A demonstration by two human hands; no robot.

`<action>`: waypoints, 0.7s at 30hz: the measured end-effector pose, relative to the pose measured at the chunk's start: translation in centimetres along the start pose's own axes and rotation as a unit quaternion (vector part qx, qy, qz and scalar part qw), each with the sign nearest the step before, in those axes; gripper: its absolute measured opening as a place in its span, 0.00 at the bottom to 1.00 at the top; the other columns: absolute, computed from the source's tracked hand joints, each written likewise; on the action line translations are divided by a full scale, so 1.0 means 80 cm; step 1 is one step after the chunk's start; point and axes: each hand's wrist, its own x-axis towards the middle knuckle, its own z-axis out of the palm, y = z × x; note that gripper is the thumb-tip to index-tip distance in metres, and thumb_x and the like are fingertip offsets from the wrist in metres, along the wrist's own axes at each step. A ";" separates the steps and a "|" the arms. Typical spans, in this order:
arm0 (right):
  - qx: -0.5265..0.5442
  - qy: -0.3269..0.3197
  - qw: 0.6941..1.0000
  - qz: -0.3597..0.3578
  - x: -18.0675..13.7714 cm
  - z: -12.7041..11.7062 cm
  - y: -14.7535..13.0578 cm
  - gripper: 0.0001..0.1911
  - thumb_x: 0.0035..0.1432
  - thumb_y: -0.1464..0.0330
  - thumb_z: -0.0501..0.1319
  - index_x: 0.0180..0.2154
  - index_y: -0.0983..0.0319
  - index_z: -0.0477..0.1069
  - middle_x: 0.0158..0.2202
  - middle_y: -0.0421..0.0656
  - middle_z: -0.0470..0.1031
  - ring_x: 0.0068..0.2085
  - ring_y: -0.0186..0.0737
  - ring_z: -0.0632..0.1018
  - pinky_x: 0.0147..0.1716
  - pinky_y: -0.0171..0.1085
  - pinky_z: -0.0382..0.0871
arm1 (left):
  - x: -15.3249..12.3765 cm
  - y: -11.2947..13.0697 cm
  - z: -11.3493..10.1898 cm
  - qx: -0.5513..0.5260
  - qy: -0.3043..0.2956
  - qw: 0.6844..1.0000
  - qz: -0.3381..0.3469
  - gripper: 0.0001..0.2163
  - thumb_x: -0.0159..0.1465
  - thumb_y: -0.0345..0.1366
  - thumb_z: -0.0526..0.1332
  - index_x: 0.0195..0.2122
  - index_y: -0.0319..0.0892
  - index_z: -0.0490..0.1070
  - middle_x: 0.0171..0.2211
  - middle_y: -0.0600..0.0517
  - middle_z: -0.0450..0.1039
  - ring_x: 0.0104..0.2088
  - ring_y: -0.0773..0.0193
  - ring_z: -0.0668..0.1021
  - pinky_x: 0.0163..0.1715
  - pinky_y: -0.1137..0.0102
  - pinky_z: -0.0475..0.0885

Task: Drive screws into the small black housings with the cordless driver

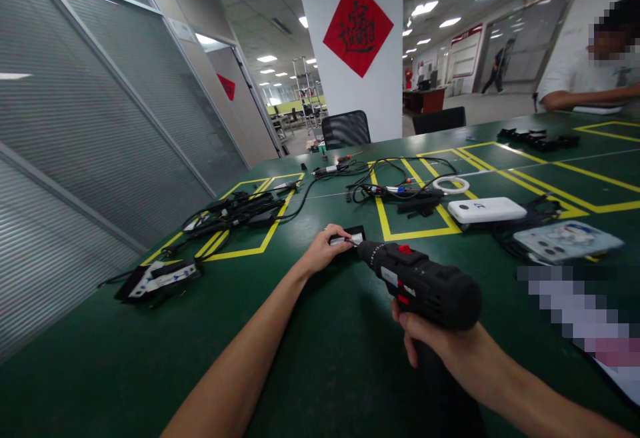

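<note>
My right hand (435, 338) is wrapped around the handle of a black cordless drill (423, 285) with red switches. Its chuck points forward and to the left, and a thin bit reaches the small part ahead of it. My left hand (325, 251) has its fingers closed on that part, a small black piece with a silver-white strip (356, 239), which lies on the green table (310, 358). The fingers partly cover the piece, and whether the bit touches a screw is too small to tell.
Black cables (235, 215) lie in a heap at left, near a black-and-white piece (160, 278). More cables (400, 191), a white ring (451, 185), a white power bank (486, 210) and a phone (567, 241) lie at right. A person (585, 81) sits at far right.
</note>
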 end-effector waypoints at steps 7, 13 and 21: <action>-0.033 -0.003 0.999 0.011 -0.001 -0.001 0.000 0.09 0.59 0.63 0.54 0.35 0.63 0.66 0.20 0.36 0.68 0.25 0.34 0.70 0.32 0.38 0.62 | 0.000 -0.001 0.000 0.001 -0.002 1.000 -0.002 0.11 0.55 0.41 0.62 0.37 0.43 0.72 0.41 0.51 0.68 0.44 0.61 0.71 0.49 0.64 0.63; 0.006 0.002 1.000 -0.004 0.001 0.001 -0.003 0.07 0.57 0.66 0.55 0.36 0.63 0.64 0.27 0.37 0.68 0.23 0.31 0.69 0.29 0.37 0.63 | 0.000 -0.003 0.000 -0.010 0.000 1.000 0.003 0.11 0.55 0.41 0.62 0.36 0.43 0.72 0.41 0.51 0.68 0.44 0.61 0.71 0.48 0.64 0.63; -0.017 0.005 1.000 0.012 -0.003 0.000 -0.005 0.08 0.58 0.64 0.54 0.35 0.63 0.65 0.21 0.36 0.68 0.24 0.33 0.70 0.30 0.37 0.62 | 0.000 0.002 -0.001 -0.010 -0.005 1.000 -0.001 0.12 0.53 0.42 0.64 0.36 0.42 0.73 0.40 0.50 0.68 0.43 0.60 0.71 0.47 0.65 0.64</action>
